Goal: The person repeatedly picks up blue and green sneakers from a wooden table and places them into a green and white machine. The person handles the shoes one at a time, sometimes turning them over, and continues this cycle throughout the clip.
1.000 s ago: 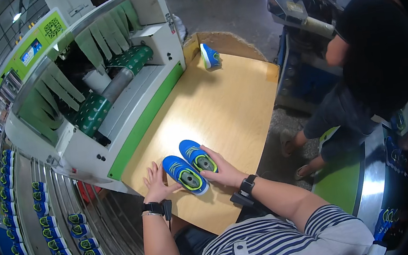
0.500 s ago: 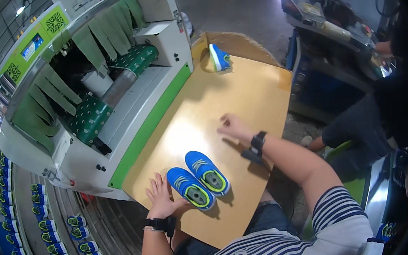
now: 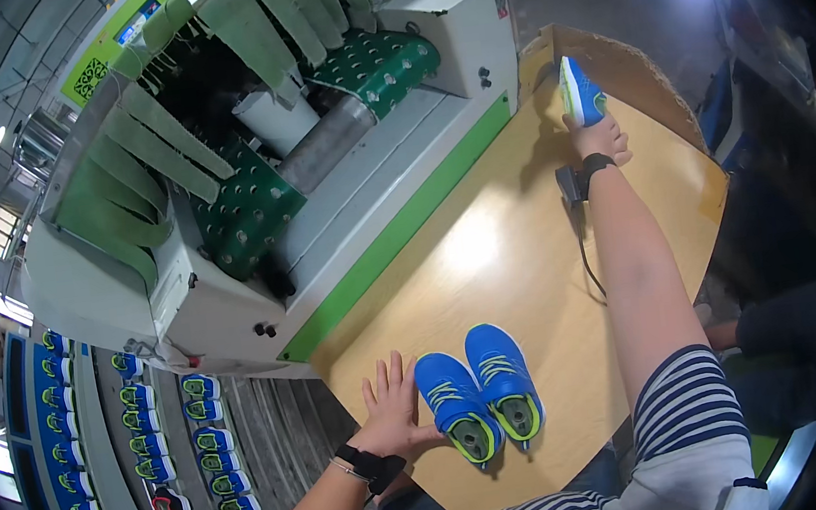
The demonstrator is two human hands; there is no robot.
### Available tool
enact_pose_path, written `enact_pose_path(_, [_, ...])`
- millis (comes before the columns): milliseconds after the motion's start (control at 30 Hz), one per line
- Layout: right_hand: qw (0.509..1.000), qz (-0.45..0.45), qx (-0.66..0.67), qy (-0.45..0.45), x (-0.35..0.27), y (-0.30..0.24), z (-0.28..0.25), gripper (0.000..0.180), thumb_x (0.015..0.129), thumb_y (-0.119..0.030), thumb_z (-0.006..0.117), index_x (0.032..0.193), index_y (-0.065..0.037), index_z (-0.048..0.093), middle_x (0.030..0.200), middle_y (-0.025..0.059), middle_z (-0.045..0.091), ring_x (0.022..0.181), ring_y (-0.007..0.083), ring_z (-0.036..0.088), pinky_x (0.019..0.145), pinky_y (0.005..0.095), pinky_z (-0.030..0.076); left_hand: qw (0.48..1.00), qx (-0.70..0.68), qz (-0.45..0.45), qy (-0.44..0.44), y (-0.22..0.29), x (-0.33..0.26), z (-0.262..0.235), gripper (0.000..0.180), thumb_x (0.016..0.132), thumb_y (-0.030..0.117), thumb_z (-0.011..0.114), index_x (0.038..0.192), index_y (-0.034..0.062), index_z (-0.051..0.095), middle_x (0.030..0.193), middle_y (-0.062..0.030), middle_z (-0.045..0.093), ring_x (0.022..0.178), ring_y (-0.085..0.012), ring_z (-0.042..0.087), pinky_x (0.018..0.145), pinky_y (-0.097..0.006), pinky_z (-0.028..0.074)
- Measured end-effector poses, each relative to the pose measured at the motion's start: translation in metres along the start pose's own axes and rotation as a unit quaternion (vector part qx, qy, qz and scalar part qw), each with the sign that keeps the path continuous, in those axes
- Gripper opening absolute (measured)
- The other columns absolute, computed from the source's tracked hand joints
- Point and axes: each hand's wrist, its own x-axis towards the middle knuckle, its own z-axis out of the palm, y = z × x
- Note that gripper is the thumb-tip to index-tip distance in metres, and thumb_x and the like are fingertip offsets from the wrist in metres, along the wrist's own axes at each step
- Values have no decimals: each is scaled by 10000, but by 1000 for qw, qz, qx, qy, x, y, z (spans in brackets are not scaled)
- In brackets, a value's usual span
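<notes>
A pair of blue sports shoes, the left shoe (image 3: 453, 401) and the right shoe (image 3: 502, 375), sits side by side near the table's front edge, with lime laces and collars. My left hand (image 3: 394, 418) lies beside them with fingers spread flat, its thumb reaching toward the left shoe's heel. At the table's far end a third blue shoe (image 3: 584, 92) rests tilted, its pale sole facing left. My right hand (image 3: 601, 139) is closed around its heel end, thumb on the sole side and fingers curled; part of the grip is hidden.
A machine with green cloth strips (image 3: 251, 26) and a green dotted belt (image 3: 248, 218) borders the wooden table (image 3: 551, 269) on the left. Cardboard (image 3: 633, 68) rims the far end. Racks hold rows of blue shoes (image 3: 213, 438) at lower left. Another person's leg (image 3: 790, 342) is at right.
My right hand has reached from mid-table to the far shoe and taken hold of its heel. My left hand stays beside the pair. The whole view has shifted.
</notes>
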Motion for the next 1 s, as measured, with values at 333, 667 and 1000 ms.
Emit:
enact_pose_path(333, [918, -286, 246, -121, -97, 113, -127, 758, 760, -23, 715, 1419, -42, 340, 1178, 187, 601, 957, 250, 648, 828, 351, 540, 1000, -10, -8, 9, 3, 6, 1, 1446, 553, 813, 769, 1608, 80, 103, 1662, -277, -20, 1517, -502, -95, 1162, -676, -59])
enact_pose_path(667, [850, -323, 205, -362, -305, 267, -237, 1023, 783, -64, 831, 1559, -78, 164, 1524, 198, 391, 1344, 330, 502, 1125, 434, 419, 999, -10, 9, -49, -10, 6, -28, 1225, 736, 592, 807, 1611, 79, 119, 1665, -265, 54, 1529, -482, -5, 1193, -640, 74])
enact_pose_path(1000, [901, -279, 258, -210, -305, 278, -250, 670, 900, 16, 624, 1493, -52, 319, 1363, 151, 498, 1109, 210, 606, 992, 345, 502, 929, -223, 222, 197, 255, 14, 22, 1000, 847, 256, 781, 1582, 33, 139, 1608, -318, 150, 1504, -463, 158, 1227, -481, 192])
